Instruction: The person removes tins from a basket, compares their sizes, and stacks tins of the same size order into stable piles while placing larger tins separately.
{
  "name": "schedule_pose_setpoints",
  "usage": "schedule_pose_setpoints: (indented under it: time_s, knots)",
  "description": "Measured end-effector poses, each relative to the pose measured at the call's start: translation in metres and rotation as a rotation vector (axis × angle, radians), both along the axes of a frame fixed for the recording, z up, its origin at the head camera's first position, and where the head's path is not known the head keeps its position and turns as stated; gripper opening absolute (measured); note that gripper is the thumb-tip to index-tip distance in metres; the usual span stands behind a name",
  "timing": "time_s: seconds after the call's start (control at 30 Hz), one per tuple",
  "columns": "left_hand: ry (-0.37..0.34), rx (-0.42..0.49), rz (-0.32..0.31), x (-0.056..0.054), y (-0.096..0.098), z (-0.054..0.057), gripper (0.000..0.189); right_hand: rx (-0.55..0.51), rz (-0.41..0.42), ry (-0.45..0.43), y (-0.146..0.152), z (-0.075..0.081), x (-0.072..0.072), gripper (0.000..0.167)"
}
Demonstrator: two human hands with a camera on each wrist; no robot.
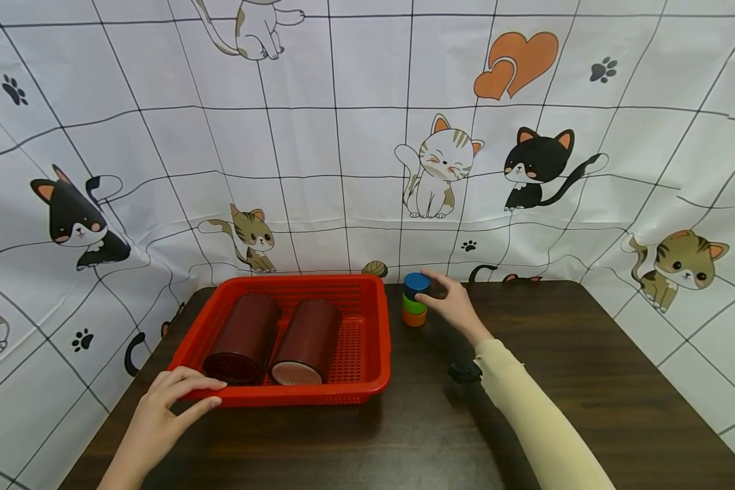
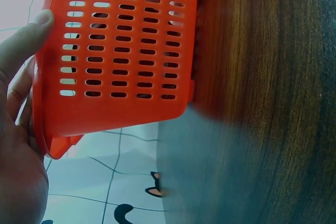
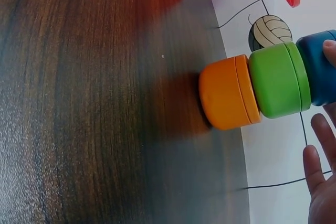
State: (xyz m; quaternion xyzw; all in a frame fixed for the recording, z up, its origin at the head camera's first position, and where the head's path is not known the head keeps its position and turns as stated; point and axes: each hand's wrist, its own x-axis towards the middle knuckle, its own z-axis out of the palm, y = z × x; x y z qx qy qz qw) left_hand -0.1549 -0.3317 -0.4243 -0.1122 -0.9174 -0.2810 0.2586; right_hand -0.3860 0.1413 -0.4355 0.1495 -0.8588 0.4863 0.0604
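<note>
My left hand (image 1: 165, 410) grips the front left rim of a red plastic basket (image 1: 318, 395), fingers over the edge and thumb at the outer wall. In the left wrist view, the thumb lies against the slotted side. Two dark brown cylinders (image 1: 245, 337) lie side by side in the basket. To the basket's right, three small round lidded jars stand stacked: orange (image 3: 223, 93) at the bottom, green (image 3: 273, 80) in the middle, blue (image 3: 317, 64) on top. My right hand (image 1: 456, 307) holds the blue jar between thumb and fingers; other fingers are extended. Blue and green jars appear touching.
A dark wooden table (image 1: 429, 435) carries everything. White cat-print sheeting (image 1: 367, 150) hangs behind the table and along its sides. A black wrist device (image 1: 464, 372) sits beneath the right forearm near the cuff.
</note>
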Motion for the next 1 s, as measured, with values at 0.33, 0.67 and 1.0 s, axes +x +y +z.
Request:
schedule_pose_setpoints:
  time_s: [0.33, 0.67, 1.0]
  knots:
    - [-0.005, 0.006, -0.004, 0.000, 0.001, 0.000, 0.036, 0.003, 0.012, 0.011, 0.002, 0.000, 0.000, 0.060]
    - [-0.010, 0.002, 0.003, -0.001, 0.002, 0.000, 0.036, 0.012, 0.032, 0.030, 0.003, 0.002, 0.002, 0.067]
    - [-0.014, -0.001, 0.011, 0.000, 0.001, 0.000, 0.035, 0.016, 0.062, 0.073, -0.004, 0.025, 0.002, 0.068]
